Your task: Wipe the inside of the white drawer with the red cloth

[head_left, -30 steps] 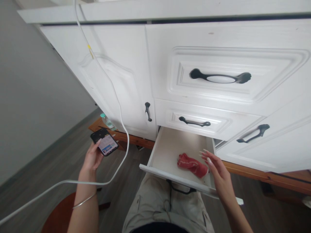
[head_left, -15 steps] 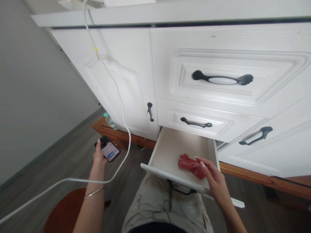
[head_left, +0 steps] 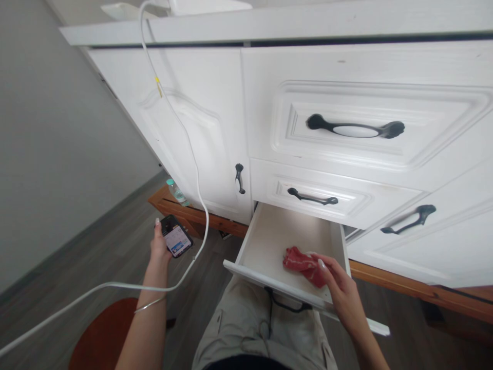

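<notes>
A smartphone (head_left: 177,237) with its screen lit lies in my left hand (head_left: 158,246), the thumb along its edge, out to the left of the cabinet. My right hand (head_left: 339,282) reaches over the front right corner of a pulled-out white drawer (head_left: 265,226). Its fingers are closed on the right end of a crumpled red cloth (head_left: 302,263) with pale streaks. The cloth rests on the drawer's bottom, and part of it is hidden behind my fingers.
Above the drawer, the white cabinet (head_left: 262,113) has dark handles. A white cable (head_left: 192,154) hangs from its top and loops across the left side. A bottle (head_left: 177,192) with a teal cap stands on a wooden ledge (head_left: 159,198). A round brown stool (head_left: 102,334) is lower left.
The whole view has shifted slightly. Both hands keep nearly the same places, with the smartphone in the left and the red cloth at the right fingers.
</notes>
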The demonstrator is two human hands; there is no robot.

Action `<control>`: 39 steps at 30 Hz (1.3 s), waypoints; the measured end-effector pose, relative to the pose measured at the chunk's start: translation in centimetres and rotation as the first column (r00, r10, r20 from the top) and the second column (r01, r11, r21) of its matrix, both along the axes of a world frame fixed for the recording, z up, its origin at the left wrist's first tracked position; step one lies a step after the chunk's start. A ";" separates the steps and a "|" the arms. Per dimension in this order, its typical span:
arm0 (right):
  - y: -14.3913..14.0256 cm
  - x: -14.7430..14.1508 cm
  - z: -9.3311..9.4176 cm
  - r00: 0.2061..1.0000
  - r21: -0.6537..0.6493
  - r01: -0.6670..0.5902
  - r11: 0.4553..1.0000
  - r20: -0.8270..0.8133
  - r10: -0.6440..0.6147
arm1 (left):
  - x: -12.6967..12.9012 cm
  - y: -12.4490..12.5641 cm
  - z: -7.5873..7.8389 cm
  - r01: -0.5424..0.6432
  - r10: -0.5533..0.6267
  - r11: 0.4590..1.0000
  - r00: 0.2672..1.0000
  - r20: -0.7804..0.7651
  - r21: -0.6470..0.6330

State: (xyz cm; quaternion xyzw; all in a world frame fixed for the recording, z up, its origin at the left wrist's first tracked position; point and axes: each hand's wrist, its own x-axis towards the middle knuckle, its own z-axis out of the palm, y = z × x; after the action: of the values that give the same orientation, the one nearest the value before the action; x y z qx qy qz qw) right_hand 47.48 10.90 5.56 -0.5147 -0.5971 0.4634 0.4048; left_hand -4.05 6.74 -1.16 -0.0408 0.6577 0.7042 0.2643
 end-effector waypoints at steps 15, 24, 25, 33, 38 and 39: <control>0.0 0.2 -0.3 1.000 -0.021 -0.010 1.000 -0.001 0.010 | -0.9 -0.6 -2.0 -0.094 0.079 0.971 0.994 -0.074 -0.222; -0.1 0.1 0.1 1.000 -0.029 0.002 1.000 -0.026 -0.002 | -1.3 -0.4 -2.4 -0.093 0.073 0.966 0.993 -0.090 -0.242; -0.1 0.0 0.1 0.999 -0.031 0.004 1.000 -0.032 -0.005 | -1.3 -0.4 -2.4 -0.096 0.076 0.965 0.993 -0.093 -0.244; 0.0 0.3 -0.2 0.999 -0.048 0.011 0.999 -0.042 -0.013 | -0.9 -0.2 -2.5 -0.086 0.072 0.971 0.995 -0.070 -0.222; 0.1 0.4 -0.3 1.000 -0.035 0.009 0.999 -0.010 -0.009 | -0.6 -0.3 -2.7 -0.058 0.045 0.979 0.997 -0.071 -0.195; 0.1 0.3 -0.3 1.000 -0.031 0.011 0.999 -0.006 -0.011 | -0.5 -0.3 -2.6 -0.057 0.042 0.978 0.996 -0.076 -0.201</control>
State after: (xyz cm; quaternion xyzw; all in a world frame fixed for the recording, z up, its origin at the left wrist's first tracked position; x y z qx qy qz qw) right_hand 47.82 10.97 5.24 -0.5226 -0.5857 0.4721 0.4013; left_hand -4.57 6.41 -3.80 -0.0587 0.7338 0.6409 0.2175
